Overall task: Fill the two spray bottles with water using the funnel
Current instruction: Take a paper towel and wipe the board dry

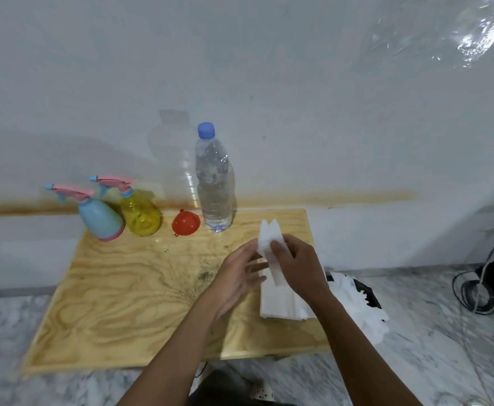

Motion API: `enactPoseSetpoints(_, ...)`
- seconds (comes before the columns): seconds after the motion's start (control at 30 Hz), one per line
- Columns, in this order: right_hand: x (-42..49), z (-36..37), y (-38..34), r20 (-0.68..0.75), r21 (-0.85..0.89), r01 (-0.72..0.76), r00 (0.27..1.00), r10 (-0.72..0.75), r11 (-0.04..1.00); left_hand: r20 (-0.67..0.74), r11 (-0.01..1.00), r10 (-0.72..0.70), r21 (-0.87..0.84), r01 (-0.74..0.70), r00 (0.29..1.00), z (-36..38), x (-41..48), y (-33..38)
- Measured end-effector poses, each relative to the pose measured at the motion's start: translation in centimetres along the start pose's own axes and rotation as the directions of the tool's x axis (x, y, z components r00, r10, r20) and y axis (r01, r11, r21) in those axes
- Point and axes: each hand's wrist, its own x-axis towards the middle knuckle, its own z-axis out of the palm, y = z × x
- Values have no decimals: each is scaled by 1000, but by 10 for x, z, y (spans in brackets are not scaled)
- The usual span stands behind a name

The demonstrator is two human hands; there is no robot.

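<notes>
Plywood table (108,288): right hand (298,260) pinches tissue (269,241), left hand (239,276) open beside; beyond them, grip the heavy, slippery water bottle (214,189) mid-body.

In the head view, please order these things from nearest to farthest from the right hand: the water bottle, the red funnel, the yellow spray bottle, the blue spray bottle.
From the right hand:
1. Water bottle, standing just beyond it to the left.
2. Red funnel, left of the bottle.
3. Yellow spray bottle, further left.
4. Blue spray bottle, farthest left, beside the yellow one.
</notes>
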Motion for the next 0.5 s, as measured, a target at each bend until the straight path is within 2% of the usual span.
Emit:
enactPoseSetpoints(0.07, -2, 13, -4, 66, -26, 9, 998, -7, 1000, -92, 997, -15, -80, 7, 996, 1, -8, 10)
enactPoseSetpoints(0.23, 1, 40, -10, 133, -89, 182, 976, -170, 979, -310, 998, 60, 44, -49, 949, -27, -24, 22)
enactPoseSetpoints(0.3, 3, 52, -14, 152, -54, 268, 954, -258, 962, -345, 998, 57, 40, -46, 937, -40, -34, 28)
enactPoseSetpoints(0.43, 5, 79, -30, 338, -38, 292, 904, -263, 956, -367, 999, 25, -14, -33, 930, -70, -57, 40)
enactPoseSetpoints(0.5, 6, 99, -34, 376, -44, 317, 884, -278, 947, -388, 1000, 9, -21, -18, 922, -89, -69, 45)
